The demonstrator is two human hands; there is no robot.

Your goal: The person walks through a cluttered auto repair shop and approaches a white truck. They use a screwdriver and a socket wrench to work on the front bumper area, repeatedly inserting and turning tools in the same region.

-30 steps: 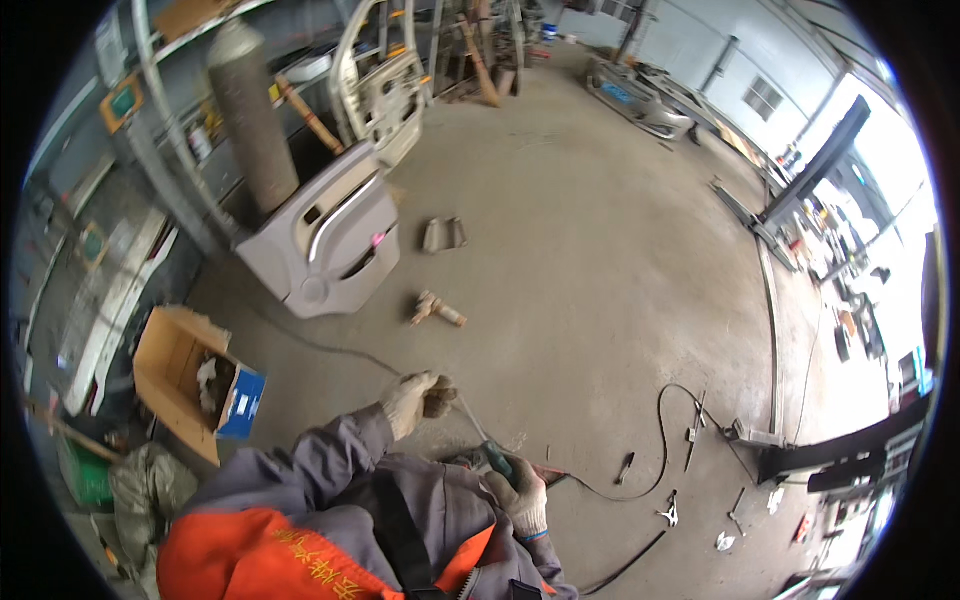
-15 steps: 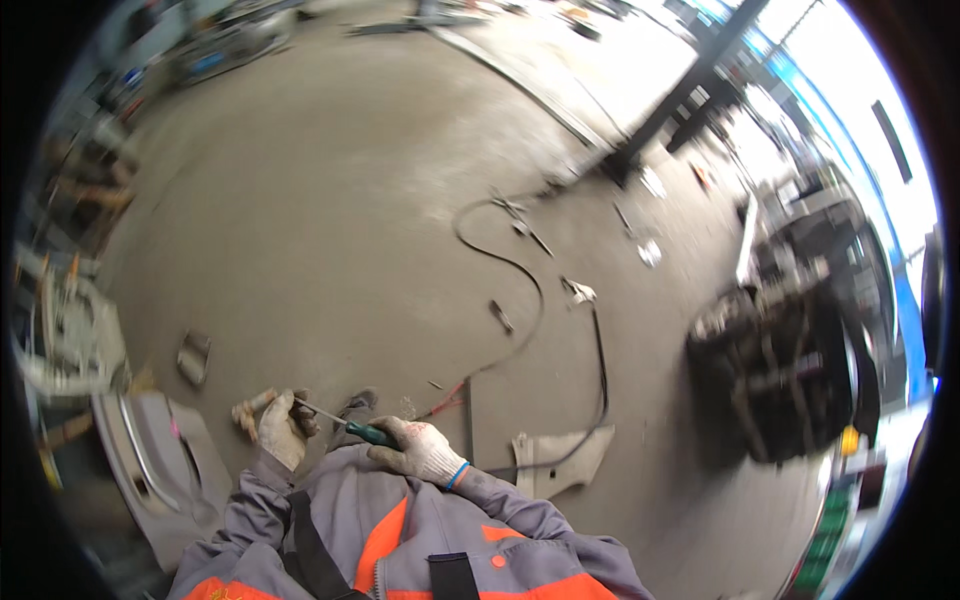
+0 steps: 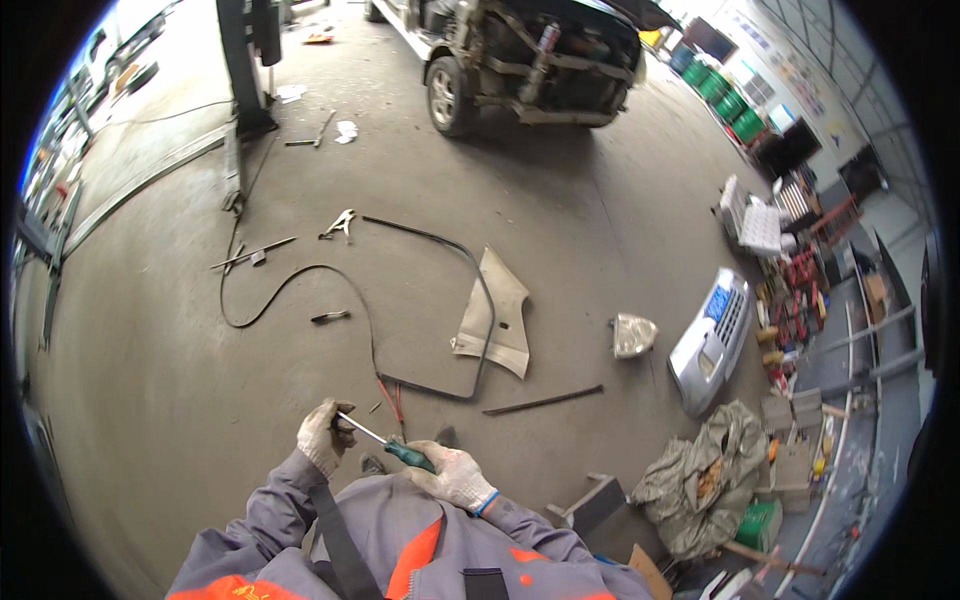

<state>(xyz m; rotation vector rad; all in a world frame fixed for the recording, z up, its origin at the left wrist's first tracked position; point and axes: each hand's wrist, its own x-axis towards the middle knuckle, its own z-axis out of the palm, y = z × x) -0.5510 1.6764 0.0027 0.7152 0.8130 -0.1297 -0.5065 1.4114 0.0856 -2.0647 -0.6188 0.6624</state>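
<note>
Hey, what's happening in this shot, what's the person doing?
A person in grey and orange work clothes stands on a workshop floor holding a screwdriver in gloved hands. The right hand grips its green handle; the left hand is at the tip of the metal shaft. On the concrete ahead lie a black cable, a beige body panel, a headlamp and a silver bumper. A stripped car stands further off.

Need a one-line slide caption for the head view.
Gloved right hand grips a green-handled screwdriver, left hand at its tip, above a garage floor.
</note>
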